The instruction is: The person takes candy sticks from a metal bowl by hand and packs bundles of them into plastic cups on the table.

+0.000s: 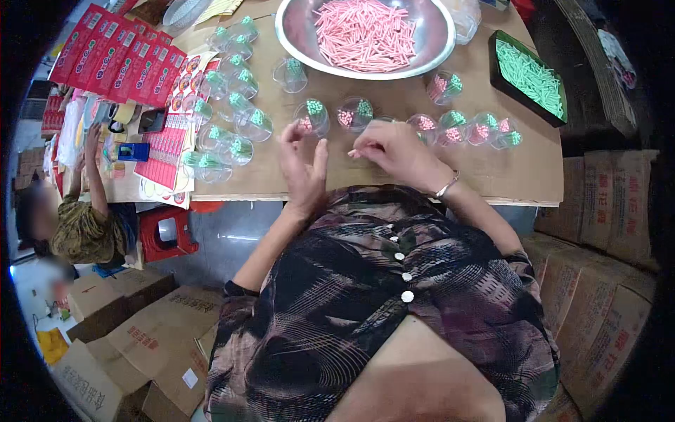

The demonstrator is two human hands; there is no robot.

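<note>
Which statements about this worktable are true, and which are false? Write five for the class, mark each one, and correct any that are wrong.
1. The metal bowl holds pink sticks. True.
2. The green sticks in bulk lie in a round basket. False: they lie in a dark rectangular tray.
3. A bracelet circles the wrist of the wearer's right hand. True.
4. The wearer's left hand grips the bowl's rim. False: it is apart from the bowl, close to a clear cup containing pink and green sticks.
5. The red stool stands on the table. False: it is on the floor below the table's edge.
</note>
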